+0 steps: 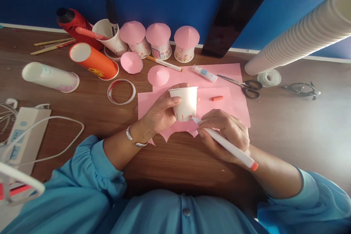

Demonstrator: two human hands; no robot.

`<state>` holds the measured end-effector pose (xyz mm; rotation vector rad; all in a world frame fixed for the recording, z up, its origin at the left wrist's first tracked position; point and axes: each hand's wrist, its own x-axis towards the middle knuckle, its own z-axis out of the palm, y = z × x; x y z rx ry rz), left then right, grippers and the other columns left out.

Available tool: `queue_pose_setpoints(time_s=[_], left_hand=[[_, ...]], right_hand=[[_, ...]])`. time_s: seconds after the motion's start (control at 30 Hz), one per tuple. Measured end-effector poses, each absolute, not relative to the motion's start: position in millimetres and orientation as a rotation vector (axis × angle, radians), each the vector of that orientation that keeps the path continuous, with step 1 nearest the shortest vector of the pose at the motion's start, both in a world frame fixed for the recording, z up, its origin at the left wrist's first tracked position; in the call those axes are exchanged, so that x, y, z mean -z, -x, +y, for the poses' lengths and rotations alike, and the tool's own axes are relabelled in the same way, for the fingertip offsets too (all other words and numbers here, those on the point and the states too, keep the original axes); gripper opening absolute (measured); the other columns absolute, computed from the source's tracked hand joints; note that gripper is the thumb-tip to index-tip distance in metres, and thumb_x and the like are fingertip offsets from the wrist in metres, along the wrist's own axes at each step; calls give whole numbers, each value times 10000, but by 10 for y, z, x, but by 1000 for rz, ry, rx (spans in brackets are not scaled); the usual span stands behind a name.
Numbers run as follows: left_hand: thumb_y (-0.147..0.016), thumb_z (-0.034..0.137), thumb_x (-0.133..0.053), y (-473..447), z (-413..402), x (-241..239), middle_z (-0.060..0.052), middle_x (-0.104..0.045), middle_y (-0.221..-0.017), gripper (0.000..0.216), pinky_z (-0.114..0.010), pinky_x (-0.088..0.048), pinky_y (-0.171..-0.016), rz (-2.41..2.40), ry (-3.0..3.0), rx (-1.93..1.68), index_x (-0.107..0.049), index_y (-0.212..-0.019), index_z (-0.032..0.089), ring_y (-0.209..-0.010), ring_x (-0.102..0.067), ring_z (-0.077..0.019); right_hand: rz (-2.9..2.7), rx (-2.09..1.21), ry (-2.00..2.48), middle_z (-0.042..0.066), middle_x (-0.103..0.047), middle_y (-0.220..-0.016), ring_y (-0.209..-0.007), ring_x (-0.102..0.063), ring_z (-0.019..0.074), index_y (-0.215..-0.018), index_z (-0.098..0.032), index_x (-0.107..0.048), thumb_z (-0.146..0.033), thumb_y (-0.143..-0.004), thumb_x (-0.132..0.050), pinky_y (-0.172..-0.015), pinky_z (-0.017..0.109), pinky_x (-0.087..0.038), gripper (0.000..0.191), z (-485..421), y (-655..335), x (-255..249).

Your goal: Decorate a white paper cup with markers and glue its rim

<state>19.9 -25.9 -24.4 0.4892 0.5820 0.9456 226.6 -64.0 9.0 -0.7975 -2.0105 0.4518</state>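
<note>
My left hand (160,113) is wrapped round a small white paper cup (186,102), holding it over pink paper sheets (219,106). My right hand (225,133) pinches a white marker with an orange end (227,146); its tip touches the cup's lower side, where orange marks show. The marker's orange cap (216,98) lies on the pink paper to the right of the cup. A loose pink paper cone (158,75) rests just behind the cup.
Three decorated cups with pink cone lids (159,42) stand by the blue wall, with a glue tube (204,73), scissors (246,87), another marker (164,64), a tall stack of white cups (298,33), a phone (237,11), an orange cup (93,61) and a power strip (23,131).
</note>
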Motion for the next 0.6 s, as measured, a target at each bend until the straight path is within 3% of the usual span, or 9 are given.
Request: queue_pose_setpoints(time_s=[0.6], left_hand=[[-793, 375, -865, -204, -274, 202, -84, -778, -1093, 539, -399, -583, -823, 624, -508, -933, -666, -1273, 235, -1134, -752, -344]], right_hand=[[-2043, -493, 745, 16, -708, -739, -623, -720, 160, -1007, -206, -633, -51, -919, -682, -540, 266, -588, 185, -651, -2249, -110]])
